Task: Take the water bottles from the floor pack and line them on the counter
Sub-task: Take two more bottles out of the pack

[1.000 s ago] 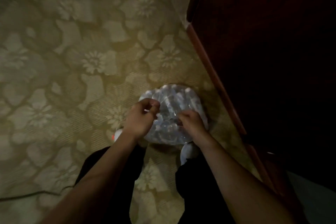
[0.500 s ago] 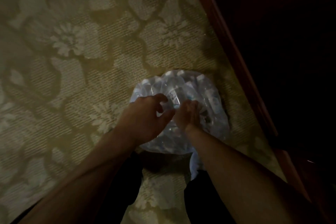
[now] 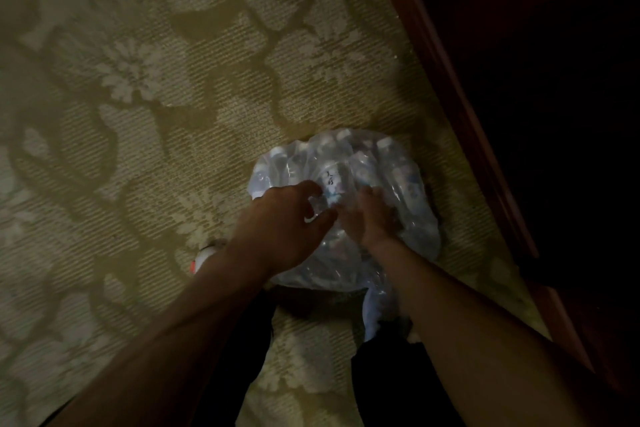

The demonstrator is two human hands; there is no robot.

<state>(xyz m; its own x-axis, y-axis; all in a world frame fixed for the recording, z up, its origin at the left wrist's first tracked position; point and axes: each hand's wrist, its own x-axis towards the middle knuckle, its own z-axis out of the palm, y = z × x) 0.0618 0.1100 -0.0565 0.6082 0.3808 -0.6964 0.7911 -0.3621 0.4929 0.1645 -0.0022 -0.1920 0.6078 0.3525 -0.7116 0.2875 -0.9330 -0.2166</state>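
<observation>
Change: half a second on, both hands are still down on the pack and barely shifted; a second back they were apart, picking at the wrap from either side, and now they have closed in until thumb and knuckles almost meet over the middle.
Left fingers (image 3: 313, 189): curled over the top of the plastic wrap, thumb swung out toward the other hand, a bright fold of film showing in the crook between them; whether they actually pinch it, I cannot tell.
Left hand (image 3: 287, 218): back of the hand up, sitting on the near-left part of the pack.
Right fingers (image 3: 372, 192): bent down and pressed into the film just beside a labelled bottle (image 3: 330, 182); the tips are buried in glare, so clamped or merely resting cannot be told.
Right hand (image 3: 372, 215): planted mid-pack, wrist angled back toward the body.
Water bottle pack (image 3: 398, 177): on the floor, still sealed in crinkled clear wrap, white caps bunched along the far edge, sitting just beside the dark wooden furniture base (image 3: 450, 80).
Carpet (image 3: 138, 114): olive with pale flower pattern, under everything.
Legs: dark trousers (image 3: 242, 357) either side of the near edge of the pack, a pale shoe tip (image 3: 204, 255) poking out by the left forearm.
</observation>
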